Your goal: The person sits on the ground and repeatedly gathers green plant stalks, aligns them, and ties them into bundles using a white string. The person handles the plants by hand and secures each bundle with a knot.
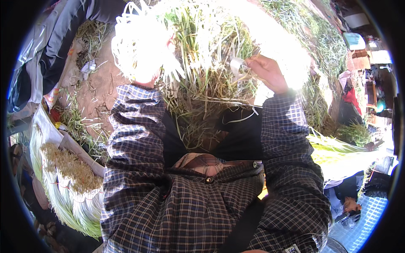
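Note:
At the upper left, my left hand [154, 77] is mostly lost in sun glare. It is around a bundle of white stalks [139, 34], whose loose ends spread at the top and right side. My right hand [267, 72] is raised at the upper right, fingertips pinched on a thin, whitish, peel-like strip [236, 64] with dry strands. Between the hands lies a heap of green and yellowed stalks and leaf trimmings [205, 69]. The glare hides most of the left fingers and the heap's right side.
Root-ended bundles of long green-and-white stalks [79, 193], tied with red bands, lie at my left. Another person's dark-trousered leg [60, 47] is at the upper left. More stalks [338, 151] lie at my right, near another person [348, 202]. Trimmings [326, 47] cover the ground at the upper right.

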Demonstrator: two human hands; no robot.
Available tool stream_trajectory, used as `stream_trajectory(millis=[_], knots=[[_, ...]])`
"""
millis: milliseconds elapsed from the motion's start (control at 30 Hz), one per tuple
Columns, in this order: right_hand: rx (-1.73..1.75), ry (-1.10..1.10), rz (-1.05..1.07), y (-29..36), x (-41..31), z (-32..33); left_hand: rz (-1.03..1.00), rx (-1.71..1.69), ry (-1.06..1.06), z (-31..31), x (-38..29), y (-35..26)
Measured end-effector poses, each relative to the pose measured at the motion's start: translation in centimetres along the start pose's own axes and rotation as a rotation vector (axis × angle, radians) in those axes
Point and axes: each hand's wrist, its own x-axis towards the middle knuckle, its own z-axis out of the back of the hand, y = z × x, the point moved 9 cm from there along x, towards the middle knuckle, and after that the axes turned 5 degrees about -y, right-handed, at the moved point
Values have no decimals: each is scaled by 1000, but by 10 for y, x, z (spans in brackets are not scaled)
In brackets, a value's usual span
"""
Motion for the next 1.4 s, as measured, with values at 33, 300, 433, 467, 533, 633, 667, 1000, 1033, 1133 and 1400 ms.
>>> stream_trajectory(millis=[33,300,433,467,533,633,667,1000,1033,1133,1400], knots=[[-846,-96,27,-7,14,-2,168,-282,29,-9,-2,9],[-162,-102,-164,-84,79,-26,549,-878,303,-75,-39,8],[149,-121,-393,-113,93,-37,542,-668,405,-95,-44,13],[181,-142,-379,-114,98,-42,556,-458,454,-101,-46,21],[233,-138,-322,-109,107,-53,528,-403,483,-113,-48,25],[244,-196,-265,-94,111,-52,486,-306,508,-120,-43,34],[285,-171,-227,-83,111,-52,470,-271,516,-120,-40,36],[913,-82,173,7,76,-24,524,-595,302,-128,-34,24],[981,-17,177,11,74,-28,553,-719,299,-130,-36,25],[1072,-64,135,7,70,-22,540,-561,410,-135,-41,40],[410,-655,-146,-79,97,25,623,-227,494,-142,-64,80]])
